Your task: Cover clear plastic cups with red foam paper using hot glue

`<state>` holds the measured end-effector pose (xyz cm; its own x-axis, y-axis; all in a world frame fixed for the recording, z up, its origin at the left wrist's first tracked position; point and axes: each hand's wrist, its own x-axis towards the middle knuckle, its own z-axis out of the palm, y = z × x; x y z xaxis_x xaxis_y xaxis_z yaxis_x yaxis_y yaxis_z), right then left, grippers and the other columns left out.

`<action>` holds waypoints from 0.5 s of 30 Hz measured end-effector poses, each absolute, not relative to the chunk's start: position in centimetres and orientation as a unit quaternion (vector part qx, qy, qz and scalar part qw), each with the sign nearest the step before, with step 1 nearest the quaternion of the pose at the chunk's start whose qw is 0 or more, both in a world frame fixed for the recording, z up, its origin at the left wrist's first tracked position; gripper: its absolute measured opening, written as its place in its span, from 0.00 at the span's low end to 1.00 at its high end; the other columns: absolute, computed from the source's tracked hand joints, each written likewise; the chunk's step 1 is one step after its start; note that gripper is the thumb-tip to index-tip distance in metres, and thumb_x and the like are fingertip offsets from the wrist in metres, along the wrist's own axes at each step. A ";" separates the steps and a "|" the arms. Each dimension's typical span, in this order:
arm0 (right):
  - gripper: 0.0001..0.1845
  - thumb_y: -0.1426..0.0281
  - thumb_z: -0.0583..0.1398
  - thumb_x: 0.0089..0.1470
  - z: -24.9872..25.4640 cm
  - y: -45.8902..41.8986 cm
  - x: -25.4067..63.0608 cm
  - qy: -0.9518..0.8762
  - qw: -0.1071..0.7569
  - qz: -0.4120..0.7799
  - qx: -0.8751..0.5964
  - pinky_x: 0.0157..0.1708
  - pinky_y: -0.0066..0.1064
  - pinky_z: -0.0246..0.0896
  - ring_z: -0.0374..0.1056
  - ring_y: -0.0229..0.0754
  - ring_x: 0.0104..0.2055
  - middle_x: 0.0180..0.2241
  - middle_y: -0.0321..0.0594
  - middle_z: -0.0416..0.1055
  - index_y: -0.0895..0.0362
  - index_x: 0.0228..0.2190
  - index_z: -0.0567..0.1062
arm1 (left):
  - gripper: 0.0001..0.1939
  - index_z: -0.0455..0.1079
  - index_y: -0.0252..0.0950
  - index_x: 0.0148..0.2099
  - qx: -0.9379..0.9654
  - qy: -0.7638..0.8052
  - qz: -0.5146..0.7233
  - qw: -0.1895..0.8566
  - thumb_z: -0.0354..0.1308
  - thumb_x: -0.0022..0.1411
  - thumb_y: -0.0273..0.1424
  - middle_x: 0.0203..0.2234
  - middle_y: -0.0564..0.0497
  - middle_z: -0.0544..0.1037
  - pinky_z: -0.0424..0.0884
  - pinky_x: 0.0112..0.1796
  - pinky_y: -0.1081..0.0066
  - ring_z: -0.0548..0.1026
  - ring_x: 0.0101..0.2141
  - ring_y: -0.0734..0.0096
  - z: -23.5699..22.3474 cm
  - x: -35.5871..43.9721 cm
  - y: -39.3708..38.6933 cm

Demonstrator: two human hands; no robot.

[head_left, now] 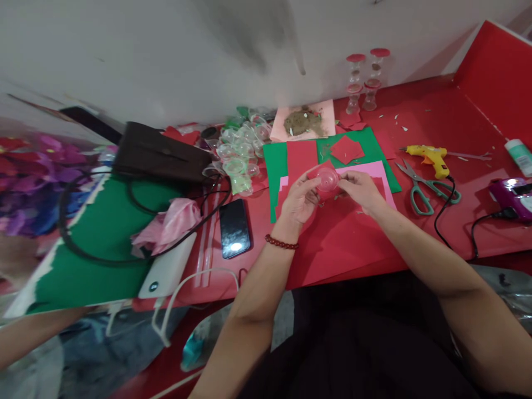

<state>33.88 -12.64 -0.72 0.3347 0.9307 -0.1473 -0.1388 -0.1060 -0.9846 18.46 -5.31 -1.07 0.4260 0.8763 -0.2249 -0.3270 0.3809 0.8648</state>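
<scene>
My left hand (pixel 301 198) is closed on the left edge of a clear round plastic piece (pixel 327 180), with red paper (pixel 326 166) against it. At the opposite edge, the fingers of my right hand (pixel 361 191) pinch the same piece. Both hands hover over stacked red sheets (pixel 344 244), with pink sheets (pixel 384 172) and a green sheet (pixel 274 166) beneath. Just beyond my hands lie a red rectangle of paper (pixel 302 155) and cut red pieces (pixel 347 149). Scissors with green handles (pixel 428 188) rest to the right of my right hand.
Hourglass-like clear plastic towers (pixel 354 83) stand by the wall. Sand (pixel 303 122) lies on pale paper beside a heap of clear plastic cups (pixel 239 152). A yellow glue gun (pixel 430 158) is at right; a phone (pixel 235 228), black cable (pixel 62 216) and dark bag (pixel 162 155) are left.
</scene>
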 end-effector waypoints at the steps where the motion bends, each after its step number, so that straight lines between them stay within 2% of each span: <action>1: 0.10 0.75 0.68 0.52 -0.7 -12.6 33.8 -0.341 0.577 0.465 -0.579 0.34 0.35 0.75 0.73 0.39 0.26 0.25 0.34 0.75 0.53 0.23 0.75 | 0.18 0.80 0.39 0.45 0.385 0.350 0.397 0.756 0.75 0.50 0.27 0.31 0.55 0.84 0.75 0.35 0.76 0.80 0.30 0.76 -1.1 18.3 -5.2; 4: 0.09 0.76 0.66 0.52 -0.6 -12.6 33.8 -0.339 0.582 0.462 -0.577 0.32 0.34 0.74 0.72 0.38 0.26 0.25 0.34 0.75 0.53 0.24 0.76 | 0.22 0.80 0.40 0.51 0.384 0.322 0.394 0.770 0.75 0.52 0.28 0.34 0.55 0.85 0.76 0.36 0.75 0.81 0.30 0.76 -1.1 18.2 -5.2; 7: 0.08 0.76 0.66 0.49 -0.8 -12.6 33.8 -0.350 0.575 0.449 -0.587 0.29 0.30 0.71 0.70 0.36 0.25 0.24 0.32 0.75 0.53 0.23 0.75 | 0.29 0.79 0.41 0.53 0.391 0.300 0.387 0.779 0.79 0.48 0.28 0.35 0.55 0.86 0.78 0.37 0.73 0.82 0.32 0.73 -1.0 18.2 -5.5; 10: 0.08 0.75 0.67 0.47 -0.9 -12.6 33.7 -0.368 0.564 0.426 -0.605 0.28 0.28 0.68 0.69 0.35 0.25 0.23 0.31 0.74 0.53 0.23 0.74 | 0.29 0.79 0.40 0.48 0.395 0.304 0.389 0.775 0.81 0.42 0.24 0.30 0.57 0.84 0.78 0.36 0.74 0.82 0.30 0.73 -1.2 18.4 -5.7; 15: 0.08 0.75 0.68 0.47 -0.6 -12.7 33.5 -0.359 0.577 0.444 -0.584 0.28 0.27 0.70 0.70 0.34 0.25 0.23 0.31 0.73 0.54 0.22 0.74 | 0.23 0.78 0.41 0.41 0.372 0.325 0.403 0.770 0.79 0.44 0.19 0.27 0.60 0.82 0.77 0.34 0.74 0.81 0.28 0.74 -1.6 18.5 -5.4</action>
